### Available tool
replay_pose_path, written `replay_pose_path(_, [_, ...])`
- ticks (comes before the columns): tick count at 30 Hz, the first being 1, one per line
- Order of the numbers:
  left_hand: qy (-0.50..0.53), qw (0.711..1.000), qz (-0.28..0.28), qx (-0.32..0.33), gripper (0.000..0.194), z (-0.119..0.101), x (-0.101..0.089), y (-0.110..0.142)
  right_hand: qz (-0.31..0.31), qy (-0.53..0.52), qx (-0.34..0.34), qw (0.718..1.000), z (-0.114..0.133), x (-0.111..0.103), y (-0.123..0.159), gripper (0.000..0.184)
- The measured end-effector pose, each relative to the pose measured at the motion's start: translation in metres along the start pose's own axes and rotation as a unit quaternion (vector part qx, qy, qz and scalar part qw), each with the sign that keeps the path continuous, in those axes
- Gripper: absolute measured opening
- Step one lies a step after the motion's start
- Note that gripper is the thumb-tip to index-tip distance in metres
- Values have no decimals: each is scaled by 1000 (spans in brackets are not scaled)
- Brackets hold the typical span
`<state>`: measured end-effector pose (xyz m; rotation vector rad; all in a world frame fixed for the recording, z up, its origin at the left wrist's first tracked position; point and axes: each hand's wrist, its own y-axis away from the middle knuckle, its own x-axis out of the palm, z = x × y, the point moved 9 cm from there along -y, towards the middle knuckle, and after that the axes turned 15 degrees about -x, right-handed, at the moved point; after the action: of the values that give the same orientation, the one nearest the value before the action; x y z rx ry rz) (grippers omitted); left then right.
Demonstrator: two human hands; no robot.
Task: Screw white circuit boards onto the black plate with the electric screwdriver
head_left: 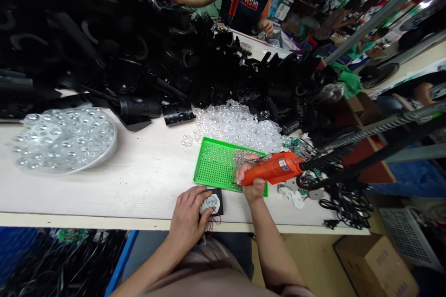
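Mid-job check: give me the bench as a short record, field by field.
Left grip: on motor
Right grip: around red driver, at tray's right end
Tray: green, screws piled toward right
Beyond tray: clear pieces, heaped
Far left: bowl, heaped with clear pieces
Far right: black cables

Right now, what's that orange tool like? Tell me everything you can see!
The orange tool has a chunky, plastic-looking body with a pale label and a dark cable at its back end. It's tilted slightly, over the right part of the green tray. The right hand grips its front. I can't see its tip.
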<state>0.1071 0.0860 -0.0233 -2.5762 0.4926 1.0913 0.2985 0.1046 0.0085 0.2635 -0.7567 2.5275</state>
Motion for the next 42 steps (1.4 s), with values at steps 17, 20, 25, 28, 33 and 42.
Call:
replay_pose_path(17, [2,1000,9,-12,26,2,3,1,-20,-15,9,1000,61,42,7,81])
replay_pose_path(20, [7,1000,18,-16,26,2,4,1,-31,-18,34,999,47,45,23,83])
replay_pose_path(25, [12,999,21,-25,25,2,4,0,-36,-21,28,999,33,45,30,79])
replay_pose_path(28, [16,999,25,-27,24,3,4,0,-33,-4,43,999,29,44,31,82])
replay_pose_path(33, [16,999,23,-22,24,3,4,1,-20,-6,47,999,27,47,33,79])
replay_pose_path(42, [10,999,30,-31,24,4,6,0,48,-18,52,997,23,56,37,59])
